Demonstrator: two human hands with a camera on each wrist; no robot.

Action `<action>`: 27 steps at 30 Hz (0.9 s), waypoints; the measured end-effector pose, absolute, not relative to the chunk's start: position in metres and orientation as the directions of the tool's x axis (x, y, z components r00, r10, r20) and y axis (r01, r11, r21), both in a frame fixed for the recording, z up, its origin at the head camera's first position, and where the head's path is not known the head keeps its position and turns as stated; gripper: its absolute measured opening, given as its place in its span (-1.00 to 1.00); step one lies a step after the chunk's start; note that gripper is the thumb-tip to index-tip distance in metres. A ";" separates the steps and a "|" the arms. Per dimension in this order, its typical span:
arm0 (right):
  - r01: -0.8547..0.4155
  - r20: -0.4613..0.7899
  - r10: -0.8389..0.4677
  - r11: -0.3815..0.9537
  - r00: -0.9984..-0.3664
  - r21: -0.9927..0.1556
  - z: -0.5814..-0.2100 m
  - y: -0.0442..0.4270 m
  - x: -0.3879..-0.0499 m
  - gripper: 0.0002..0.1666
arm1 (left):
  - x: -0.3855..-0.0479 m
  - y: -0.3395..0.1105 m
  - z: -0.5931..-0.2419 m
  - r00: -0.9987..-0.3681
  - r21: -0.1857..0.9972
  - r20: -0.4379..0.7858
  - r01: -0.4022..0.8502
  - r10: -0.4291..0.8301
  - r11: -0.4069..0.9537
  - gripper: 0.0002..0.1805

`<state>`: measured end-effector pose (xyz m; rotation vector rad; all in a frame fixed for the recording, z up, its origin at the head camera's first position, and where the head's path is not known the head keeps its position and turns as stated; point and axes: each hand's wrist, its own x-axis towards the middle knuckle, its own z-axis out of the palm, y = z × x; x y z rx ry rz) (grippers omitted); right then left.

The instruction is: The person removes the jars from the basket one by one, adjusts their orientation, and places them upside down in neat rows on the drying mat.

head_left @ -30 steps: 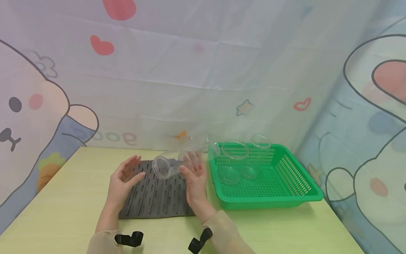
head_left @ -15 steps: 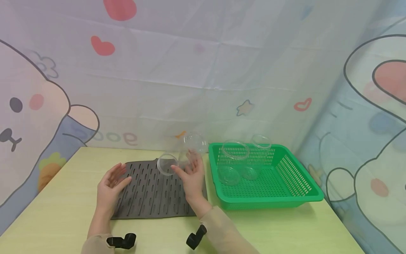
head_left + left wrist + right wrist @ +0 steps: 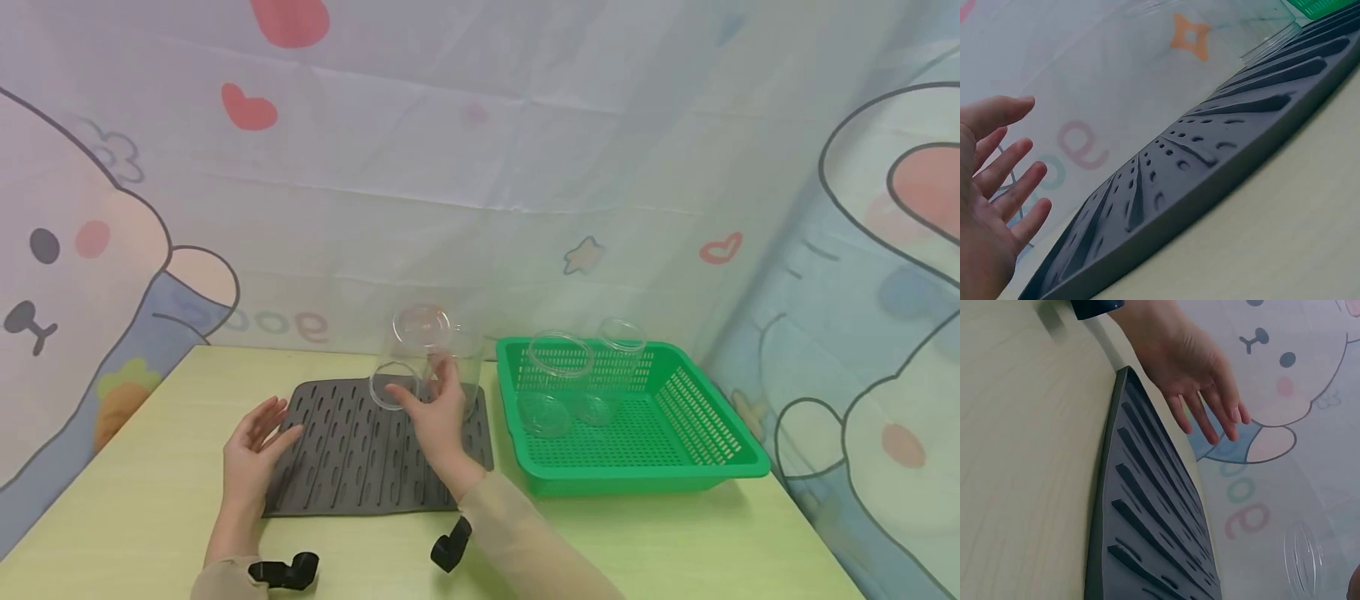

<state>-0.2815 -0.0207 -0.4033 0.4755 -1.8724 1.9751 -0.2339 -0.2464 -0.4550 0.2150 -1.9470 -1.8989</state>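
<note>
My right hand point(image 3: 435, 412) holds a clear cup point(image 3: 422, 323) over the back of the grey ridged mat point(image 3: 360, 467). The thumb lies by its lower rim, with the fingers on its right side. The cup is bottom up, its mouth tilted down; the rim appears in the right wrist view. Just behind that hand, a second clear cup point(image 3: 468, 358) shows faintly at the mat's back right. In the left wrist view, clear plastic or glass point(image 3: 1272, 37) meets the mat's far end. My left hand point(image 3: 251, 450) hovers at the mat's left edge, fingers relaxed, holding nothing.
A green slotted basket point(image 3: 637, 471) stands on the pale table point(image 3: 150, 467) to the right of the mat. Inside it are a wide clear cup point(image 3: 558, 354) and a slimmer clear cup point(image 3: 621, 333), both upright. A printed curtain point(image 3: 420, 167) hangs behind the table.
My right hand has turned the cup from lying sideways to bottom up and moved slightly left. My left hand has drawn back left, away from the cup.
</note>
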 end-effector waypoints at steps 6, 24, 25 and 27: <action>-0.509 0.510 0.010 0.043 -0.860 -0.860 -0.411 -0.029 -0.287 0.00 | -0.236 -0.250 -0.460 -0.883 0.980 0.174 0.110 -0.437 0.168 -0.35; -0.384 0.370 -0.101 0.238 -0.924 -0.892 -0.432 -0.039 -0.305 0.01 | -0.236 -0.254 -0.463 -0.863 0.982 0.111 0.019 -0.493 0.189 -0.37; -0.384 0.369 -0.106 0.245 -0.923 -0.890 -0.432 -0.040 -0.305 0.01 | -0.235 -0.254 -0.463 -0.863 0.982 0.110 0.017 -0.492 0.189 -0.37; -0.379 0.362 -0.112 0.245 -0.925 -0.893 -0.433 -0.040 -0.306 0.01 | -0.235 -0.255 -0.463 -0.863 0.981 0.107 0.011 -0.494 0.194 -0.36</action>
